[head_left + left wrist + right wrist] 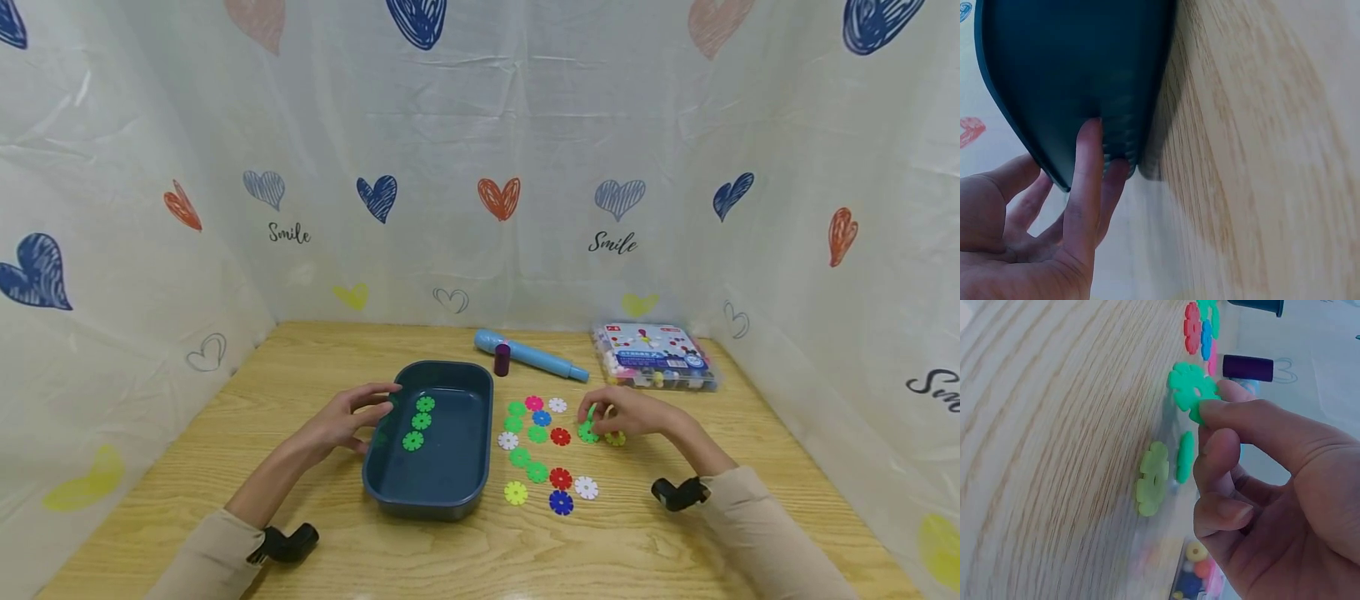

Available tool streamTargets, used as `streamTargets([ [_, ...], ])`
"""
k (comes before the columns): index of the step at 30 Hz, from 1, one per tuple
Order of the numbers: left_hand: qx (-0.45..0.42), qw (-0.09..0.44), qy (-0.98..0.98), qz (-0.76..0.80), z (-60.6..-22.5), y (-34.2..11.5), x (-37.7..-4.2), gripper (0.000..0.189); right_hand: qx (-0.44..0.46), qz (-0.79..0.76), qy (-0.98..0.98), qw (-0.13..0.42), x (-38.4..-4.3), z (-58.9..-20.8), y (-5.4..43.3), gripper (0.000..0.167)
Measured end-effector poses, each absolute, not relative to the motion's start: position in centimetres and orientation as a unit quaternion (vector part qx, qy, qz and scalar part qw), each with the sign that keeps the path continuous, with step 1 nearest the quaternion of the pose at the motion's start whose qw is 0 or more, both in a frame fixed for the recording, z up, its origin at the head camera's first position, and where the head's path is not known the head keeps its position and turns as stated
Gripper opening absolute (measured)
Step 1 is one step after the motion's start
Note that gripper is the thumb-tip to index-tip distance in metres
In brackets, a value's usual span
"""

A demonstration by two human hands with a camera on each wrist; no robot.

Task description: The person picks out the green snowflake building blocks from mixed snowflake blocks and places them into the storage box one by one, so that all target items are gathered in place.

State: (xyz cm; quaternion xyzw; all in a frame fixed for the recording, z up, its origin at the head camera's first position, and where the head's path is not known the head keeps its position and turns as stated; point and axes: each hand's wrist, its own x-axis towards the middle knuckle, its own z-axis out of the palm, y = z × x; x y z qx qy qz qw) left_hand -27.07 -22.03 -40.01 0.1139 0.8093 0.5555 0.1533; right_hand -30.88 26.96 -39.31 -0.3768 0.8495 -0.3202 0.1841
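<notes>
My left hand [345,423] holds the left side of a dark blue-green plastic tray [486,433]. In the left wrist view, some of its fingers [1088,162] lie along the tray's outer wall [1072,75] and others reach the rim. Three green notched discs [422,421] lie in a row inside the tray. My right hand [626,410] pinches a green notched disc [1189,384] between thumb and finger, raised over the table. Below it, in the right wrist view, are another green disc [1185,457] and a yellow disc [1152,479].
Several notched discs, such as a red one [560,478], a white one [587,487] and a dark blue one [561,502], lie right of the tray. Behind them are a light blue tube [536,357], a purple cylinder [502,360] and a clear box of beads [656,358]. A patterned curtain surrounds the table.
</notes>
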Motion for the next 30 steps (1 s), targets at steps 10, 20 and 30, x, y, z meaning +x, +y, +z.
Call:
streamTargets([
  [10,0.114,0.152,0.811,0.554,-40.0,-22.1,-27.0,0.057,-0.383,-0.314,0.845,0.203,-31.4,-38.7,26.9,0.022],
  [20,0.114,0.152,0.808,0.557,-40.0,-22.0,-26.9,0.057,-0.393,-0.307,0.844,0.197,-31.9,-37.2,25.6,0.024],
  [30,0.112,0.152,0.810,0.555,-39.9,-22.0,-26.9,0.056,-0.375,-0.284,0.858,0.207,-32.2,-33.7,21.8,0.025],
])
